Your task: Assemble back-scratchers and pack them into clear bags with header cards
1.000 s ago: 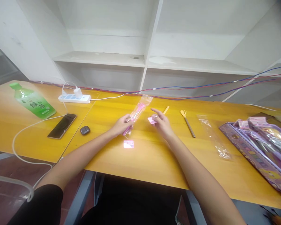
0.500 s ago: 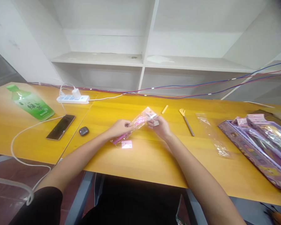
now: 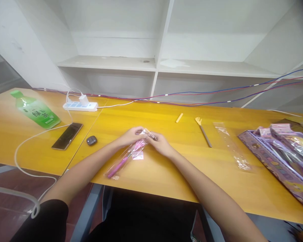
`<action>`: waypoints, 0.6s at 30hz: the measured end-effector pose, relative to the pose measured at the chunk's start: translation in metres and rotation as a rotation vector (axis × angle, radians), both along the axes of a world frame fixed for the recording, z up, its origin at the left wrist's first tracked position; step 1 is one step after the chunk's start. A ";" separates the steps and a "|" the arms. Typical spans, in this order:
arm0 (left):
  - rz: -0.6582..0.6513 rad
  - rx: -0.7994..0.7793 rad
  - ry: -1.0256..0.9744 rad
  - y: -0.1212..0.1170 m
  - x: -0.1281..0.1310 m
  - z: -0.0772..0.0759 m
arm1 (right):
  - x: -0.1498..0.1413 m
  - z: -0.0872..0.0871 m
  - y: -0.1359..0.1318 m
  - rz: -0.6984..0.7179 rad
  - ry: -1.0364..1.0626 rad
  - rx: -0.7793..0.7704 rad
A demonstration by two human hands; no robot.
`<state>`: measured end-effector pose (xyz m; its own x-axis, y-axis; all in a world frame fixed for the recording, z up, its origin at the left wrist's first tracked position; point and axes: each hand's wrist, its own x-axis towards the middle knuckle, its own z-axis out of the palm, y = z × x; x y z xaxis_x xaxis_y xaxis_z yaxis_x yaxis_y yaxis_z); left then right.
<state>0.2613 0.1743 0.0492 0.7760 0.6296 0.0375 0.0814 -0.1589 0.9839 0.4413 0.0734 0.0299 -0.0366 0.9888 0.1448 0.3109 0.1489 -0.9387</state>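
Observation:
A pink back scratcher [image 3: 119, 167] lies slantwise inside a clear plastic bag [image 3: 111, 170], its handle end toward the table's front edge. My left hand [image 3: 133, 136] pinches the upper end of the bag. Against it, my right hand [image 3: 159, 144] has its fingers closed on the same end, near the left fingertips. The fingers partly cover the bag's mouth. A small pink card [image 3: 138, 155] rests on the table beside the scratcher, just below the hands.
Rightward lie a small yellow stick [image 3: 179, 117], a back scratcher with yellow claw [image 3: 203, 132], an empty clear bag [image 3: 232, 146] and a purple box [image 3: 270, 168] of packaged items. At left are a black case [image 3: 91, 140], phone [image 3: 67, 136], green bottle [image 3: 36, 111] and power strip [image 3: 80, 106].
My right hand has moved left and down, close to my left hand. The bag's upper end has come down with it, and the pink scratcher now shows lower, toward the front edge.

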 end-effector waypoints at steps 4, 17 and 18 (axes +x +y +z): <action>0.063 0.029 0.017 0.000 0.002 -0.005 | 0.003 -0.006 0.001 -0.183 -0.235 0.097; 0.133 -0.013 -0.088 -0.008 0.005 -0.018 | 0.018 0.005 -0.004 -0.174 -0.606 0.442; 0.122 0.015 -0.096 -0.009 0.004 -0.016 | 0.018 0.005 -0.004 -0.175 -0.612 0.445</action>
<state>0.2651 0.1654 0.0328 0.6861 0.7179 0.1181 0.0069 -0.1687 0.9856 0.4594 0.0697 0.0345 -0.0869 0.8411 0.5339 0.8086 0.3725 -0.4554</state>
